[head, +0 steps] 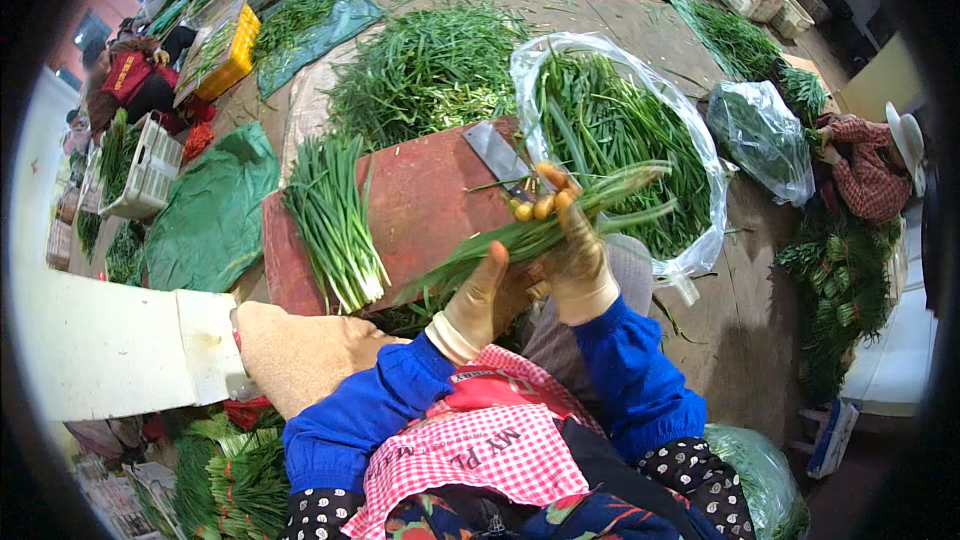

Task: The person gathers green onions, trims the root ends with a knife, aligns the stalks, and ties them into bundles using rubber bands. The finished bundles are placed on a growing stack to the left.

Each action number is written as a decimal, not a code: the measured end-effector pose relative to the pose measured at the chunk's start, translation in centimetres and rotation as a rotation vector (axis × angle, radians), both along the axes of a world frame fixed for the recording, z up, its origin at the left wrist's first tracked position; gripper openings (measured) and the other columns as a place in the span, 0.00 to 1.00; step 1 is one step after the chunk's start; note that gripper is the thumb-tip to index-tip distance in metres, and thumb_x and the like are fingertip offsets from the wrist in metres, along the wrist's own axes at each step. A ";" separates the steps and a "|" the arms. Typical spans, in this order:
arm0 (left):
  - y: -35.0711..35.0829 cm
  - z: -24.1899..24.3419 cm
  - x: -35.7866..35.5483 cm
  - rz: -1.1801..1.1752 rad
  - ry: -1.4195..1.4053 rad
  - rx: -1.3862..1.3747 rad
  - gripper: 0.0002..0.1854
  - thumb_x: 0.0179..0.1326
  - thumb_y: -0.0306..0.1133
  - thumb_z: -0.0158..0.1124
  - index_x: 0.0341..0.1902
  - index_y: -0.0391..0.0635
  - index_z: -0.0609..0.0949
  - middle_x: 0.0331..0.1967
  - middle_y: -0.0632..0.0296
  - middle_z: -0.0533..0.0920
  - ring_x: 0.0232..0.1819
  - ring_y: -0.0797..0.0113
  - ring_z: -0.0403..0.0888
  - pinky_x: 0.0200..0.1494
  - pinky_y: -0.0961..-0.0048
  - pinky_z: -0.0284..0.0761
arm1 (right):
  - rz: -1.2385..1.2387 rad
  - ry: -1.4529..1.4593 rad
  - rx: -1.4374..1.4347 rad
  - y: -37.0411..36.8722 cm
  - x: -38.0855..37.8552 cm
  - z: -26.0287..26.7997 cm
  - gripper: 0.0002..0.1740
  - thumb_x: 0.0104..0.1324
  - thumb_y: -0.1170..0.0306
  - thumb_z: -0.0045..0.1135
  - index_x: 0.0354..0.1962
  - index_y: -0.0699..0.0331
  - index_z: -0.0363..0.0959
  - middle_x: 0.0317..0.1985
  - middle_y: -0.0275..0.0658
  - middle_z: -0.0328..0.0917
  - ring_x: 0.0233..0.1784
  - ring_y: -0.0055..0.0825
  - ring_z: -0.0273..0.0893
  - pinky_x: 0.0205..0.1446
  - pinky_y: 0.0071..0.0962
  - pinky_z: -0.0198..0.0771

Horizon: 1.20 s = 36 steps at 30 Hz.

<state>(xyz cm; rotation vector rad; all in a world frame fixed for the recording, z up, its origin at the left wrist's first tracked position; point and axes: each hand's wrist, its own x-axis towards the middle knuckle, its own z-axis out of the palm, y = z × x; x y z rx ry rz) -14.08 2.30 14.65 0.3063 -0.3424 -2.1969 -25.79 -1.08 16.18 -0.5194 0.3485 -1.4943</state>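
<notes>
My gloved left hand and gloved right hand are together above my lap, both around a loose bunch of thin green-onion-like stalks. The paler stalk ends point to the upper right, past my right hand, and look blurred. Just beyond my fingers a cleaver lies flat on a reddish wooden board, its handle partly hidden behind the right hand. A neat bundle of green stalks rests on the board's left side, white ends towards me.
Behind the board is a large heap of greens. An open clear plastic bag of stalks stands to its right. A green sheet and a white crate are at left. Other people work at both sides, one in a checked shirt.
</notes>
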 end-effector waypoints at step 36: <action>-1.9 2.0 16.6 0.594 -0.239 -0.386 0.10 0.59 0.40 0.55 0.37 0.47 0.77 0.18 0.70 0.64 0.23 0.71 0.64 0.31 0.74 0.62 | 0.151 1.335 -0.481 3.1 5.0 1.0 0.26 0.53 0.62 0.59 0.47 0.67 0.68 0.43 0.48 0.73 0.47 0.41 0.72 0.49 0.32 0.66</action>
